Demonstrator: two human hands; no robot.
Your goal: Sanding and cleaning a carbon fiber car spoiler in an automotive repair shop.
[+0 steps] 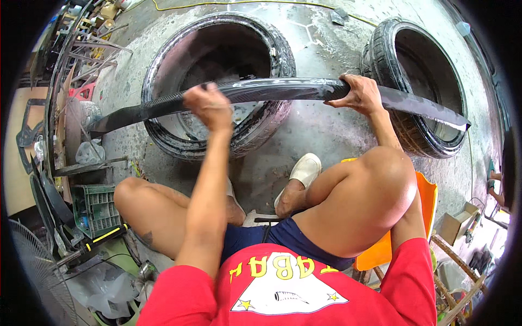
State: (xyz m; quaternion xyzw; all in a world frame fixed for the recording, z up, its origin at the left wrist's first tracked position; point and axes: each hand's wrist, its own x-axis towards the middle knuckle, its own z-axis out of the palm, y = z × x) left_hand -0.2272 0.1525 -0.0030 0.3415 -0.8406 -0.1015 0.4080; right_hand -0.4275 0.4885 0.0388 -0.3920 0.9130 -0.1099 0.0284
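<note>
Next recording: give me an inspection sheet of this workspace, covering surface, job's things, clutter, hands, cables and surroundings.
Surface: stained, worn concrete floor.
Job's things: long black curved panel lying across two tyres, the left tyre and the right tyre.
Clutter: green plastic crate, metal scrap and bags along the left side; cardboard box at right.
Hands: left hand blurred, on or just above the panel's middle, grip unclear; right hand clasps the panel's upper edge.
Cables: yellow cord along the far floor.
Surroundings: person sits on an orange chair; fan at lower left; another person's hand at the right edge.
</note>
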